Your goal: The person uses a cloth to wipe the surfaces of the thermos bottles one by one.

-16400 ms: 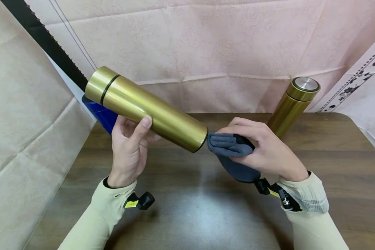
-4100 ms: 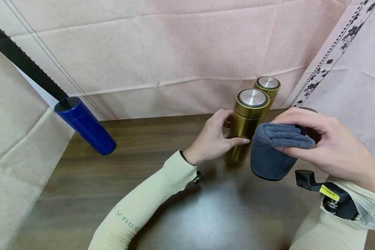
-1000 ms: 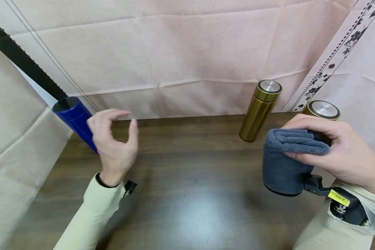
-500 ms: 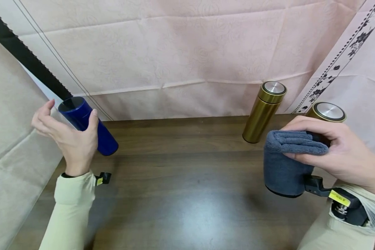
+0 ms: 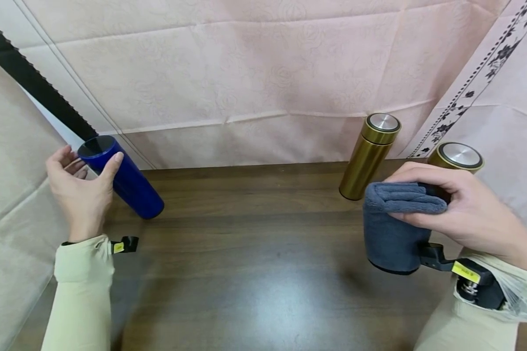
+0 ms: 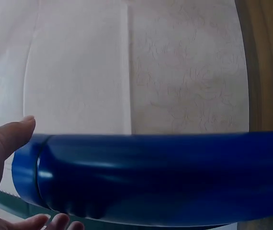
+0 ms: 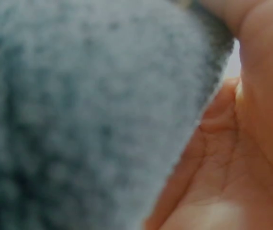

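Observation:
A blue thermos bottle [image 5: 137, 189] stands at the left of the table. My left hand [image 5: 85, 197] is at its top, thumb on the near side and fingers on the far side. In the left wrist view the thumb [image 6: 19, 134] and fingertips lie either side of the bottle's cap end, not visibly closed on it. My right hand [image 5: 470, 209] pinches a folded grey-blue towel [image 5: 393, 234] between thumb and fingers; the towel fills most of the right wrist view, blurred. Beyond it stand two gold thermos bottles, one upright gold thermos [image 5: 369, 158] and another gold thermos [image 5: 460, 155] mostly hidden behind the hand.
The brown wooden table [image 5: 246, 234] spans the middle between the hands. Pale cloth hangs [image 5: 246, 73] as a backdrop behind it and to the sides. A black strip with a toothed edge [image 5: 35, 80] runs down toward the blue bottle.
One gold thermos, earlier held by my left hand, now stands at the right behind my right hand. My left hand has moved left to the blue thermos. The towel stays in my right hand.

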`<action>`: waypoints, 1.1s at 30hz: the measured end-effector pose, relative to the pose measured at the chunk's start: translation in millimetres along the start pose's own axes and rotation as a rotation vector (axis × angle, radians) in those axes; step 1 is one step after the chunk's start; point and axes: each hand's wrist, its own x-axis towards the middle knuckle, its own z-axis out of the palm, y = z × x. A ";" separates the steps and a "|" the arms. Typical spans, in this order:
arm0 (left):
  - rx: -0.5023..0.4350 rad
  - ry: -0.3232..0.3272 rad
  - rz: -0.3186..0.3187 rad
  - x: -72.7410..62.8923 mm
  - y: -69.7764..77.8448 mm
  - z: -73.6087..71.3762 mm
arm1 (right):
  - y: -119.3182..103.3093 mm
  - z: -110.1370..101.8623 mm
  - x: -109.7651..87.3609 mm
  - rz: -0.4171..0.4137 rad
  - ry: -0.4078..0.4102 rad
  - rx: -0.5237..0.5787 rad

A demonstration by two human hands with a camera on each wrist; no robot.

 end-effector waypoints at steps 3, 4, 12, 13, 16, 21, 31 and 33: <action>-0.025 0.006 -0.031 4.4 -0.3 0.3 | -2.1 1.0 1.4 0.030 -0.009 -0.011; -0.035 0.016 -0.032 5.7 -0.7 0.3 | -2.6 1.2 2.3 0.037 -0.014 -0.010; -0.045 0.092 0.008 6.0 -2.8 2.0 | -2.5 3.4 6.1 0.024 -0.028 -0.012; -0.046 0.099 0.012 5.4 -2.4 2.2 | -2.1 3.9 6.4 0.015 -0.031 -0.007; -0.045 0.110 0.034 2.4 -0.4 3.6 | -1.6 4.8 7.2 0.017 -0.039 -0.005; -0.054 0.053 0.137 -8.1 8.1 7.7 | -1.4 6.4 8.6 0.058 -0.058 0.007; -0.151 -0.169 0.312 -49.0 41.8 18.1 | -0.7 12.2 14.6 -0.035 -0.074 0.012; -0.184 -0.214 0.327 -58.5 48.4 20.3 | -0.3 13.6 16.3 -0.037 -0.080 0.003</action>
